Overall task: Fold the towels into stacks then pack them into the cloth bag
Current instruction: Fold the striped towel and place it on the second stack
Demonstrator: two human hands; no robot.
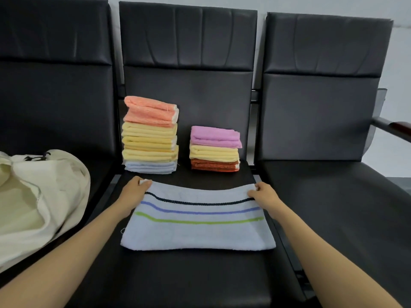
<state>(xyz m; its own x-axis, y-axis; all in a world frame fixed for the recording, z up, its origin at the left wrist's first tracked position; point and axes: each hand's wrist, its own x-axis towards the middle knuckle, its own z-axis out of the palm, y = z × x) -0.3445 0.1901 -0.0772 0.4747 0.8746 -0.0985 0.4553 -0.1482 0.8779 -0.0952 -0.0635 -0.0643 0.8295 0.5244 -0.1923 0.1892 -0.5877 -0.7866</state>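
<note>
Head view: striped towel lies on the middle seat, left hand and right hand each pinching a far corner between curled fingers. An uneven pull would skew the fold; overreaching could topple the two stacks behind. Cloth bag waits left. Black padded seats, pale wall.

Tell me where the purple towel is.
In the head view, the purple towel tops the shorter right-hand stack at the back of the middle seat, on a yellow towel, right of the taller stack.
</note>
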